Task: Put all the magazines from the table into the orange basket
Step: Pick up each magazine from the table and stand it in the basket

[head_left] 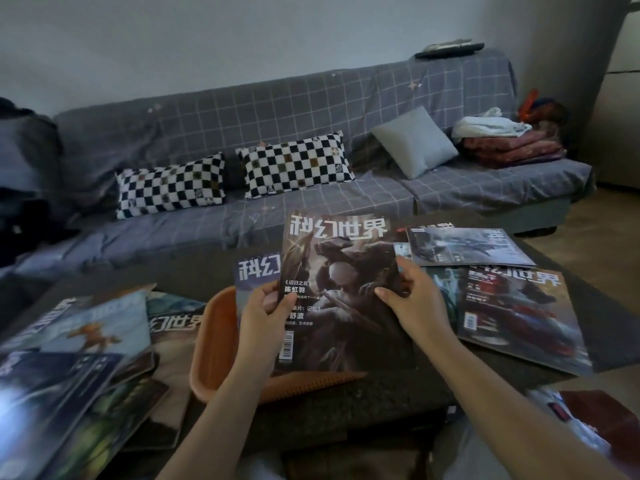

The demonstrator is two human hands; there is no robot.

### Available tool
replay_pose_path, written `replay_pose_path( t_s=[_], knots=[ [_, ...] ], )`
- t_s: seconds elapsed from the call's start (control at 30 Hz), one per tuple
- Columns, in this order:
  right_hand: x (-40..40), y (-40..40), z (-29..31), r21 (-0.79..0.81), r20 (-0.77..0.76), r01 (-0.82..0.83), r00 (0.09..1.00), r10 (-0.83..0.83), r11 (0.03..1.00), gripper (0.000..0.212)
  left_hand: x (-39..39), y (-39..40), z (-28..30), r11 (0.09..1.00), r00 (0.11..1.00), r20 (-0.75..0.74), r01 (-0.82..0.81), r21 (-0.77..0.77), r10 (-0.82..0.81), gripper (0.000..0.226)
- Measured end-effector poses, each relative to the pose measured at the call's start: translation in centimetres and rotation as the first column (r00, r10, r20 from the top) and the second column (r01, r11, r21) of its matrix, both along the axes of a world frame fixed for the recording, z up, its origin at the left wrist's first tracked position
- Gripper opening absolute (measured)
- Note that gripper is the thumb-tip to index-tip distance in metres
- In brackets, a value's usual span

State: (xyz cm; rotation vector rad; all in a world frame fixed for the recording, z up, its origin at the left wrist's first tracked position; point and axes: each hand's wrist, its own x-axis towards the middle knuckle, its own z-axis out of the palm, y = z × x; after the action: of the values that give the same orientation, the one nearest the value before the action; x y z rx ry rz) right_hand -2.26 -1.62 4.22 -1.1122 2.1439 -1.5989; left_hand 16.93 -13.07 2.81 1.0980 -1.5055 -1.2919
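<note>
Head view: both hands hold one magazine (341, 292) upright-tilted at frame centre, cover facing the camera. Left hand (265, 315) pinches its left edge, thumb on the cover, fingers closed behind. Right hand (414, 299) grips the right edge, thumb on the cover, fingers wrapped around the back. The magazine's lower part hangs over the orange basket (211, 344), which sits on the dark table (363, 403) at lower centre; can't tell whether the bottom edge touches the basket floor. A second magazine (256, 271) stands behind it, left side, lower end inside the basket.

Still on the table: a stack of magazines (79, 358) fanned at lower left, touching the basket's left side; a red-cover magazine (519, 313) at right, just beside the right hand; a pale blue-grey one (467, 245) above it, overlapping others underneath. Sofa (311, 116) with two checkered pillows (298, 164) fills the upper frame.
</note>
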Motion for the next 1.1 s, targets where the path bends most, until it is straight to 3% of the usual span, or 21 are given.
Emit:
replay_pose_path(
  t_s=[0.33, 0.6, 0.8, 1.0, 1.1],
  knots=[
    [2.3, -7.3, -1.5, 0.069, -0.062, -0.104, 0.992, 0.108, 0.992, 0.066, 3.2, -3.4, -1.7, 0.988, 0.989, 0.061, -0.137, 0.065, 0.133, 0.021],
    [2.3, -9.5, -4.5, 0.226, -0.156, -0.104, 0.978, 0.142, 0.969, 0.068, 3.5, -4.5, -3.2, 0.974, 0.899, 0.380, -0.227, -0.021, 0.218, 0.019],
    [2.6, -9.4, -5.0, 0.204, -0.274, -0.136, 0.943, 0.190, 0.969, 0.061, 3.6, -3.7, -3.4, 0.970, 0.813, 0.529, -0.217, -0.110, 0.242, 0.041],
    [2.8, -9.4, -5.3, 0.320, -0.330, -0.086, 0.923, 0.196, 0.944, 0.047, 3.6, -3.2, -2.9, 0.973, 0.831, 0.515, -0.230, -0.027, 0.211, 0.051],
    [2.8, -9.2, -4.9, 0.322, -0.215, -0.150, 0.950, 0.227, 0.935, 0.040, 3.3, -3.2, -2.8, 0.977, 0.881, 0.450, -0.199, 0.074, 0.145, 0.030]
  ],
)
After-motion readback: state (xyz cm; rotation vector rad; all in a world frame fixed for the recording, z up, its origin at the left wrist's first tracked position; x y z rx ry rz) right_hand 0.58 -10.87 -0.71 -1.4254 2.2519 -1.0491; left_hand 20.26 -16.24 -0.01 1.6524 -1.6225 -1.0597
